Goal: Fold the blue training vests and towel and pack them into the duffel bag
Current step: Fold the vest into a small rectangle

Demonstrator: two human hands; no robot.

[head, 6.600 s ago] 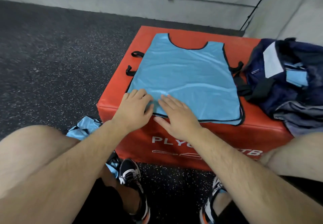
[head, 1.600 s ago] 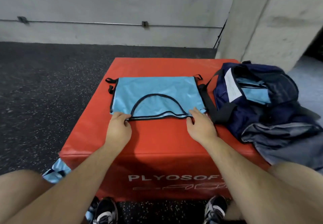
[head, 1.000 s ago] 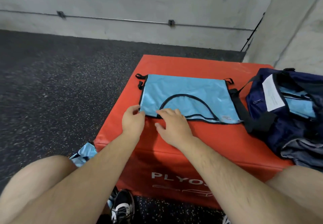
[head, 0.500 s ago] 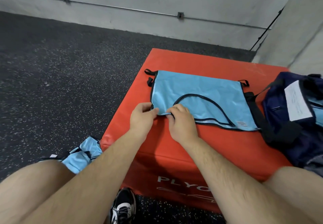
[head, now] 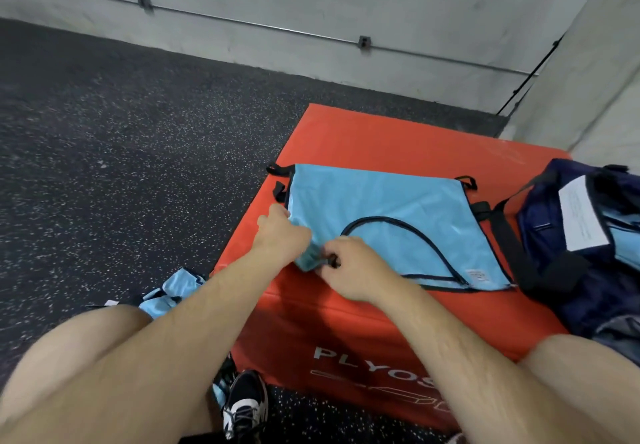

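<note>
Head view: folded blue vest (head: 398,201) on red plyo box (head: 346,132), near-left corner pinched by left hand (head: 281,236) and right hand (head: 353,267).

Your left hand (head: 280,232) and right hand (head: 353,267) hide the vest (head: 398,208)'s near corner, probably pinched. The duffel bag (head: 554,270) runs off the right edge; your forearm (head: 460,357) covers part of the box (head: 363,139)'s lettering.

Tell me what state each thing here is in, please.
Vest: folded in half, flat on the red box, near left corner bunched up.
Left hand: grips the vest's left edge.
Right hand: pinches the bunched corner.
Duffel bag: open, blue fabric inside.
Blue bundle on the floor: crumpled, unfolded.
</note>
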